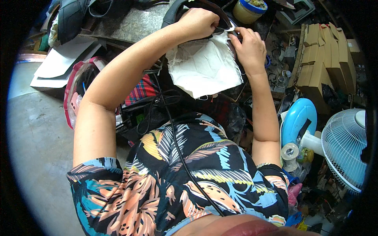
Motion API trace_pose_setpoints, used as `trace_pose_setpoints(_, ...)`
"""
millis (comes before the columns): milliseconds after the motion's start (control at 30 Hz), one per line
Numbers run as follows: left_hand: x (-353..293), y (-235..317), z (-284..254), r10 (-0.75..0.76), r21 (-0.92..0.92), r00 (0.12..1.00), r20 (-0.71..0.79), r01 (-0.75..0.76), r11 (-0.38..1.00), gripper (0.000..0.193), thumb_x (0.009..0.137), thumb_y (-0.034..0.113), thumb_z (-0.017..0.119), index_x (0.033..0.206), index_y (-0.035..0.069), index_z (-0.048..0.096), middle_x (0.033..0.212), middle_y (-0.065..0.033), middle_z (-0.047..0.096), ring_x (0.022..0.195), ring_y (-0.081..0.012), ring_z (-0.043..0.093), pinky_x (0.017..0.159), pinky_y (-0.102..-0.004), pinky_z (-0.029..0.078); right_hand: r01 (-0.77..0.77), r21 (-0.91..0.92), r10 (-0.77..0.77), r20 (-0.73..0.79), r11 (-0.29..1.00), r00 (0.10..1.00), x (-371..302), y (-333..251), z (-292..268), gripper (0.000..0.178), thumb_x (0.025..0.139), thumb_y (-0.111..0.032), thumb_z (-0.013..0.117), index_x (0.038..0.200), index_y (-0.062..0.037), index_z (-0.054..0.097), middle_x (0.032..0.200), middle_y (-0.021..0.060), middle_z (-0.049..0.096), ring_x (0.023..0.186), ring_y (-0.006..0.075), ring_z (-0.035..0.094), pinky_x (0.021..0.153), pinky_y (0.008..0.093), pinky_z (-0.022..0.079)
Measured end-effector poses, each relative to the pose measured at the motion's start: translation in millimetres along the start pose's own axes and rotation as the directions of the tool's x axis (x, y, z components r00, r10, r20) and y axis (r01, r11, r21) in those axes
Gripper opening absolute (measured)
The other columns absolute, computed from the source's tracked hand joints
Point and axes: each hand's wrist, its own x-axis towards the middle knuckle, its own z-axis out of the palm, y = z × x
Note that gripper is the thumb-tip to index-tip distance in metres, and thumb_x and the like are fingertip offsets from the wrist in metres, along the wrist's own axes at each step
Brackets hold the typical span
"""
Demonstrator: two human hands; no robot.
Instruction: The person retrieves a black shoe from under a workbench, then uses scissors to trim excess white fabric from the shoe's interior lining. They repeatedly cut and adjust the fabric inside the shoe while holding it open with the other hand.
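A white cloth with frayed edges hangs toward me from a dark, curved, padded-looking piece; I cannot tell what that piece is. My left hand lies over it with curled fingers, and what they grip is hidden. At the cloth's upper right corner, my right hand pinches the edge between thumb and fingers. Both hands are close together, a short gap between them.
A grey worktop lies behind my left arm. At the right stand flattened cardboard boxes, a blue round object and a fan. A tub with a blue rim is at the back. White sheets lie left.
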Motion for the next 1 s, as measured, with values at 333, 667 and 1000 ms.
trace_pose_setpoints(333,20,-5,21,0.001,0.002,1.000,0.001,-0.001,1.000,0.021,0.080,0.021,0.071,0.098,0.012,0.076,0.089,-0.0136,0.074,0.086,-0.0326,0.072,0.079,-0.0444,0.057,-0.065,0.238,0.085,-0.073,0.969,0.994,4,-8,-6,0.021,0.087,-0.031,0.072,0.086,-0.0101,0.072,0.088,0.0063,0.071,0.079,0.0285,0.069,0.072,0.0404,0.050)
trace_pose_setpoints(667,27,-15,28,-0.059,-0.063,0.993,0.102,0.066,0.996,0.022,0.080,0.024,0.074,0.097,0.011,0.076,0.091,-0.0154,0.073,0.090,-0.0339,0.071,0.082,-0.0444,0.055,0.519,0.161,-0.514,-0.071,0.840,0.855,-13,-24,-9,0.012,0.074,-0.022,0.077,0.078,-0.0136,0.069,0.084,-0.0008,0.062,0.083,0.0216,0.060,0.074,0.0365,0.046)
trace_pose_setpoints(1000,21,-21,18,0.017,-0.134,0.984,0.180,0.007,0.991,0.028,0.071,0.016,0.079,0.098,0.011,0.075,0.091,-0.0126,0.074,0.089,-0.0324,0.071,0.080,-0.0430,0.055,0.430,0.245,-0.407,-0.143,0.869,0.902,-34,-23,-9,0.012,0.077,-0.016,0.079,0.086,-0.0101,0.074,0.086,0.0037,0.064,0.084,0.0239,0.061,0.075,0.0367,0.049)
